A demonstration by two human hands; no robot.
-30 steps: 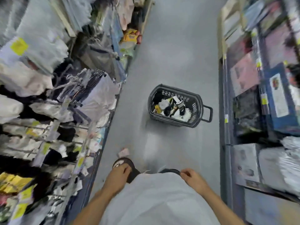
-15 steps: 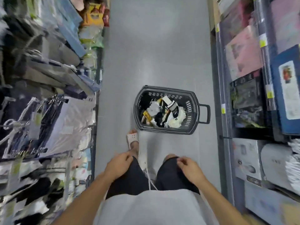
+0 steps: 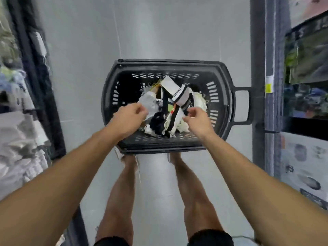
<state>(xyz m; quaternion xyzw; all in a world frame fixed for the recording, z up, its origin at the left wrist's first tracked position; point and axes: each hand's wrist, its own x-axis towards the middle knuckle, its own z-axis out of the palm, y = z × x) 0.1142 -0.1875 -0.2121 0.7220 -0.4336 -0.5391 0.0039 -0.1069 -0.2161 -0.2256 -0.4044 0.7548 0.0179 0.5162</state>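
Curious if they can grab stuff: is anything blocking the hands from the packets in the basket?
Nothing visible does. The dark grey plastic basket is open-topped; left hand and right hand hover right over its black-and-white packets.

View: we have one camera, worn on the head | Faces: we look forward and steeply down at the left hand (image 3: 128,118) and right hand (image 3: 198,121) | Near: the hands are close to us, the basket (image 3: 229,89) just under them, the floor (image 3: 159,32) farther down | Edges: the picture is wide, so shelves (image 3: 305,68) show on both sides
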